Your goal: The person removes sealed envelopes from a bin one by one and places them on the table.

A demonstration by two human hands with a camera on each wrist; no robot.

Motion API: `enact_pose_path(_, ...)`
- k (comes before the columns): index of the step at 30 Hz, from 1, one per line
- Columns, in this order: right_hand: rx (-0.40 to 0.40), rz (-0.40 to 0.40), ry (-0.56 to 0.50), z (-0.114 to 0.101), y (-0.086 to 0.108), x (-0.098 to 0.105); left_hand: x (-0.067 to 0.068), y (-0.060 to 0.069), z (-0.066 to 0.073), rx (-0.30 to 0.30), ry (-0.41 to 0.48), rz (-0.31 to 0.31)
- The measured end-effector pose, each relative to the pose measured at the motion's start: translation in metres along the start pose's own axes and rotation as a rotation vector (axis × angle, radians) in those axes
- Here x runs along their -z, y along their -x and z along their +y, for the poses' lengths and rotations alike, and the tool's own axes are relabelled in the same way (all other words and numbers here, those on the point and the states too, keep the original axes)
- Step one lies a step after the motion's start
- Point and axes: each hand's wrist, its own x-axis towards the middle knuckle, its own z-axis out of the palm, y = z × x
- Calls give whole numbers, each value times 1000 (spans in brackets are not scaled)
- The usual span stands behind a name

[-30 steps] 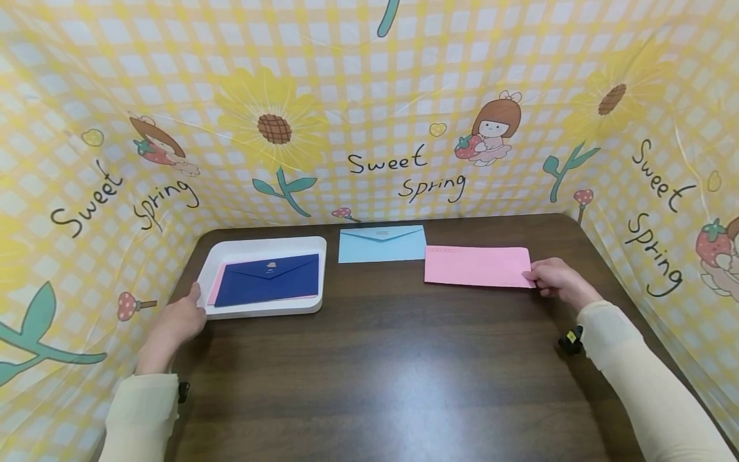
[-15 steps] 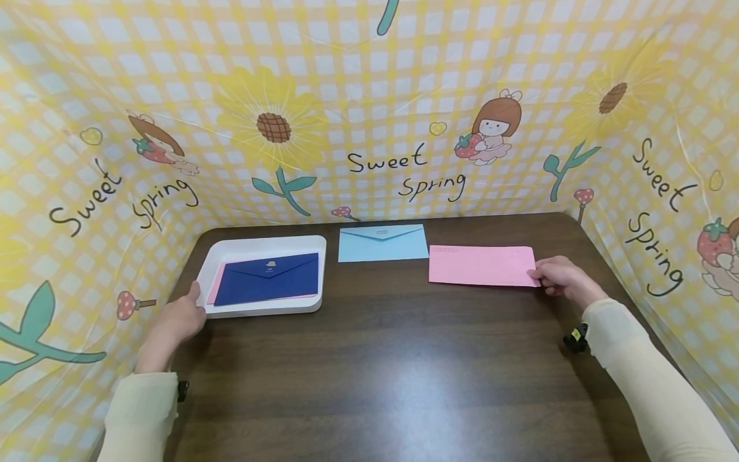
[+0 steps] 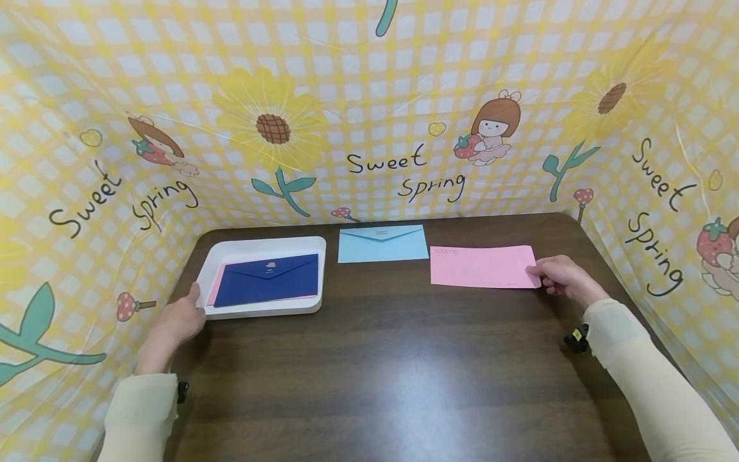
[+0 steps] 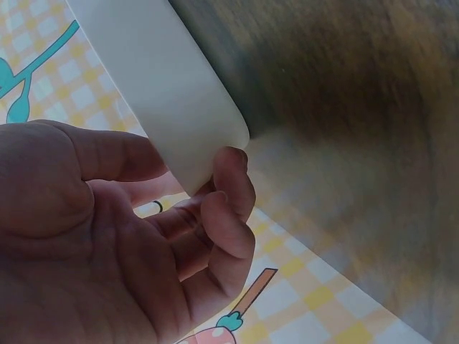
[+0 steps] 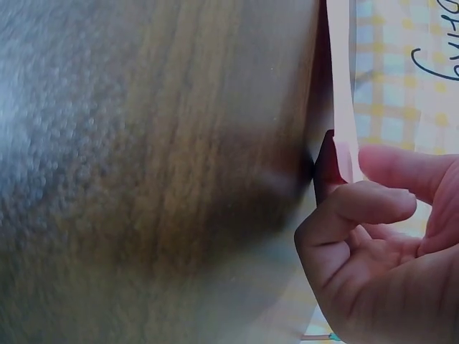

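In the head view a white tray [image 3: 314, 308] lies at the table's back left. My left hand [image 3: 180, 317] grips its near left corner, and the left wrist view shows the fingertips [image 4: 231, 172] curled against the tray's outer wall. Inside the tray a dark blue envelope [image 3: 268, 285] lies over a pink envelope [image 3: 215, 287], which is mostly covered. At the right my right hand [image 3: 562, 279] pinches the right end of another pink envelope [image 3: 482, 266], held flat and lengthwise. The right wrist view sees this envelope [image 5: 340, 79] edge-on, between thumb and fingers.
A light blue envelope [image 3: 382, 247] lies at the table's back edge, just left of the held pink one. The brown wooden table [image 3: 358, 366] reflects a bright patch at the front. Yellow checked cloth [image 3: 369, 96] walls the back and sides.
My right hand has shifted the pink envelope slightly to the right, mostly in the first half second, and its face now tilts a little differently. The left hand and tray have stayed put.
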Motion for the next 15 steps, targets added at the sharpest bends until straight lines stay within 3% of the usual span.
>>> enact_pose_path(8,8,61,13,0,-2,-1,-1,-2,-1,-12,-1,10)
enact_pose_path(15,27,56,27,-2,0,-2,0,-1,-1,-4,3,0)
